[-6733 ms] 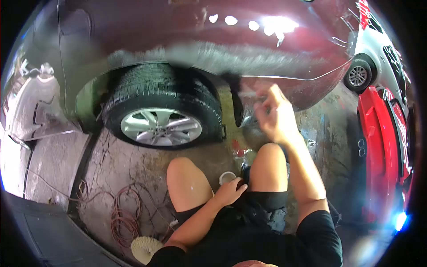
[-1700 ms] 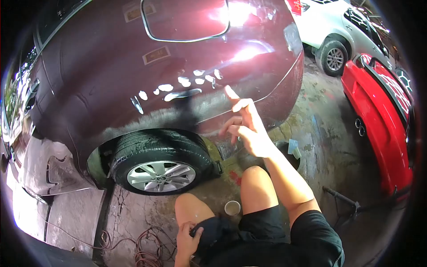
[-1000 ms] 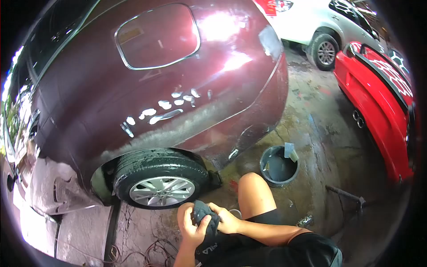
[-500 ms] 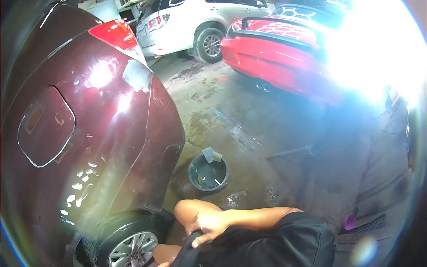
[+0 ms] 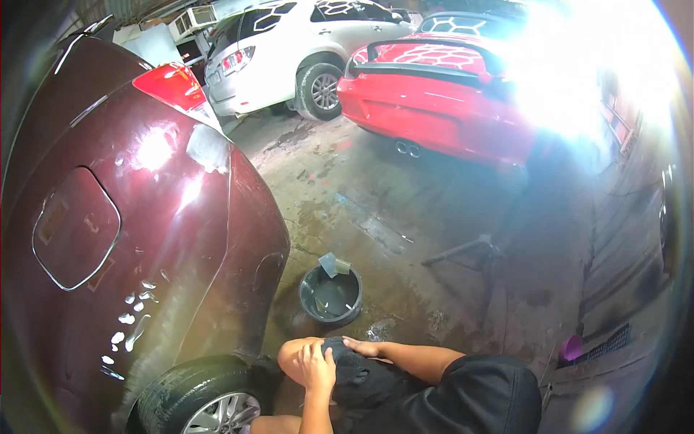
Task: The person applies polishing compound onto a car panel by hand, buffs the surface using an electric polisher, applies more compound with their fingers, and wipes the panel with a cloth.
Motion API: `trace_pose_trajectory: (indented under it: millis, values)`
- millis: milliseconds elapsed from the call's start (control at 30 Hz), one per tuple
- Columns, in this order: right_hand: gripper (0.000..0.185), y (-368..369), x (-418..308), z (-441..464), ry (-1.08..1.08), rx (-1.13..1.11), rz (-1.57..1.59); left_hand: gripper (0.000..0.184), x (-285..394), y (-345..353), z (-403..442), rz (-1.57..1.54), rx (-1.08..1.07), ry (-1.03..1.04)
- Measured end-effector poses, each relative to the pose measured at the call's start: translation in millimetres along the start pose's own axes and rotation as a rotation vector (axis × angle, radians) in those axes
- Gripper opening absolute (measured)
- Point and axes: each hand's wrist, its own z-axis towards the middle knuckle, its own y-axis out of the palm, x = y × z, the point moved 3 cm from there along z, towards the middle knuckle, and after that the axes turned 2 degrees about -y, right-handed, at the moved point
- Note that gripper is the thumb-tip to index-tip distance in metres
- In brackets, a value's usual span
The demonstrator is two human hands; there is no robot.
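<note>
My left hand (image 5: 319,367) reaches up from the bottom edge, its fingers bent over my bare knee and gripping the hem of my black shorts (image 5: 350,369). Beside it, my right hand (image 5: 365,348) comes in from the right and rests on the dark cloth of the leg, fingers stretched out. Just beyond the knee stands a dark bucket (image 5: 306,304) with water inside. A pale, flat piece (image 5: 328,264) and a greenish block (image 5: 343,267) sit at its far rim; small light pieces show within.
A maroon car (image 5: 173,239) fills the left, with a dull grey patch (image 5: 208,148) below its tail light and its wheel (image 5: 210,401) close to me. A white SUV (image 5: 271,72) and red car (image 5: 426,108) stand behind. A purple cup (image 5: 571,349) lies right. Glare covers the upper right.
My left hand has come up into view onto the knee and hem. My right hand has let go of the hem and shifted right along the leg. The view has tilted slightly upward.
</note>
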Motion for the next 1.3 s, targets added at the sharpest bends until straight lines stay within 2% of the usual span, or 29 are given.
trace_pose_trajectory:
  millis: [67,167,200,267,367,400,433,467,500,567,600,633,700,767,800,833,900,967,1000,1100,1133,1167,1233,1267,1300]
  values:
    - [0.094,11,-20,-49,0.200,0.040,0.110,0.042,-2,4,14,-0.033,-0.119,0.046]
    - [0.073,0,-19,-63,0.176,0.103,-0.239,0.054,27,-8,27,0.095,-0.343,-0.022]
    - [0.066,-2,-18,-65,0.167,0.120,-0.358,0.067,28,-7,24,0.126,-0.355,0.044]
    - [0.053,-7,-15,-66,0.152,0.168,-0.585,0.071,28,-15,10,0.027,-0.344,0.057]
    - [0.037,-11,-43,-70,-0.006,0.220,-0.434,0.074,19,-41,-3,-0.172,-0.338,0.004]
    - [0.035,-8,-52,-70,-0.155,0.300,-0.401,0.074,9,-46,-6,-0.140,-0.296,0.015]
    - [0.034,-5,-74,-75,-0.140,0.323,-0.392,0.066,11,-64,-9,-0.103,-0.356,-0.145]
    - [0.029,-5,-88,-75,-0.282,0.379,-0.493,0.060,12,-79,-10,-0.006,-0.368,-0.158]
    - [0.026,1,-121,-86,-0.231,0.454,-0.414,0.054,10,-94,-12,0.097,-0.382,-0.174]
    - [0.024,-1,-161,-99,-0.335,0.565,-0.335,0.044,3,-116,-12,0.122,-0.408,-0.178]
    - [0.025,1,-193,-115,-0.301,0.555,-0.290,0.041,2,-126,-12,0.109,-0.381,-0.227]
    - [0.028,-2,-208,-123,-0.392,0.614,-0.381,0.035,-7,-130,-14,0.064,-0.287,-0.095]
    - [0.037,-4,-242,-147,-0.380,0.590,-0.460,0.029,0,-148,-11,-0.123,-0.172,-0.006]
    - [0.059,0,-283,-190,-0.472,0.444,-0.589,0.033,13,-165,-7,-0.321,-0.200,-0.041]
    - [0.086,1,-293,-204,-0.487,0.371,-0.719,0.033,19,-167,-5,-0.437,-0.183,-0.040]
    - [0.101,8,-301,-215,-0.397,0.312,-0.923,0.033,25,-168,-3,-0.554,-0.163,-0.043]
    - [0.101,22,-280,-209,-0.772,0.281,-1.013,0.029,48,-170,1,-0.685,-0.214,0.076]
    - [0.095,52,-289,-215,-0.915,0.225,-0.668,0.031,75,-167,7,-0.713,-0.269,0.192]
    - [0.086,59,-284,-208,-0.736,0.122,-0.517,0.036,81,-163,14,-0.698,-0.254,0.239]
    - [0.071,43,-289,-237,-0.716,0.265,-0.235,0.030,95,-160,39,-0.862,-0.087,0.164]
    - [0.054,28,-296,-245,-0.722,0.336,-0.245,0.026,94,-157,50,-0.902,-0.059,0.170]
    - [0.044,14,-307,-259,-0.842,0.401,-0.233,0.025,98,-151,56,-0.868,-0.003,0.207]
    - [0.044,-4,-334,-288,-0.817,0.384,-0.071,0.025,97,-124,63,-0.911,-0.152,0.154]
    - [0.043,-11,-346,-303,-0.806,0.423,-0.179,0.025,115,-122,57,-0.898,-0.175,0.131]
    - [0.043,-19,-354,-314,-0.792,0.461,-0.285,0.024,105,-102,62,-0.966,-0.223,0.053]
